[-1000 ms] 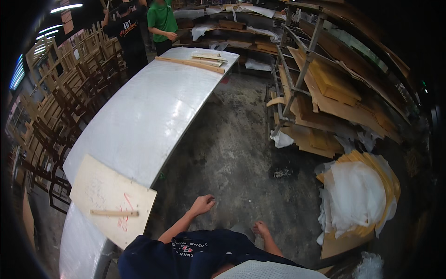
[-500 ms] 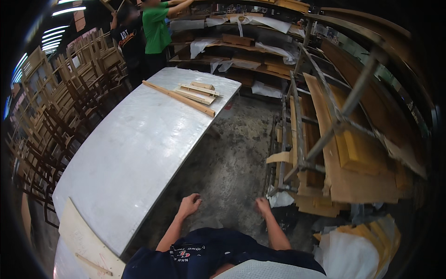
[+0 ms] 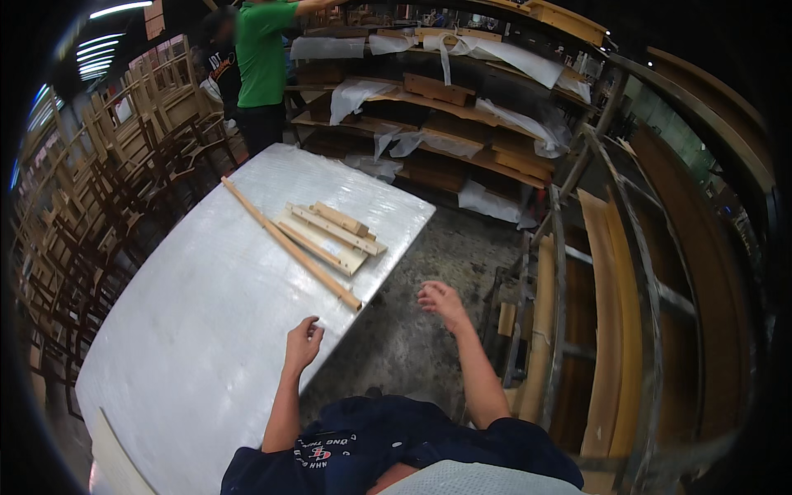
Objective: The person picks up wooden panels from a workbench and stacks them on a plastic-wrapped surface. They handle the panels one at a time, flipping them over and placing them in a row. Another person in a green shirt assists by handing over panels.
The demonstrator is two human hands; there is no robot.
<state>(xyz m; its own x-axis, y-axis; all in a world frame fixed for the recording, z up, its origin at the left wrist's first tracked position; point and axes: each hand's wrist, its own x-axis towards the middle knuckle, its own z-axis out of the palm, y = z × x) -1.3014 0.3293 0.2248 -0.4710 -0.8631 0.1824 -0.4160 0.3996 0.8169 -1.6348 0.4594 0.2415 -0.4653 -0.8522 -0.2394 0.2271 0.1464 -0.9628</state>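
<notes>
Long wooden strip is laid aslant across the surface, from its left edge to its right edge, where the nearer end is placed at the very border. Between the strip and the far right corner, a loose pile of short wooden pieces is set. Nothing is seen to be held in the hands: the left hand is poised near the right edge, loosely curled, apart from the strip's near end; the right hand is held beyond that edge, above the floor, with fingers relaxed and partly bent. The strip could be knocked down if its edge-lying end were brushed by a forearm. The pile could be scattered if it were bumped, as little grip is suggested by the surface's sheen.
</notes>
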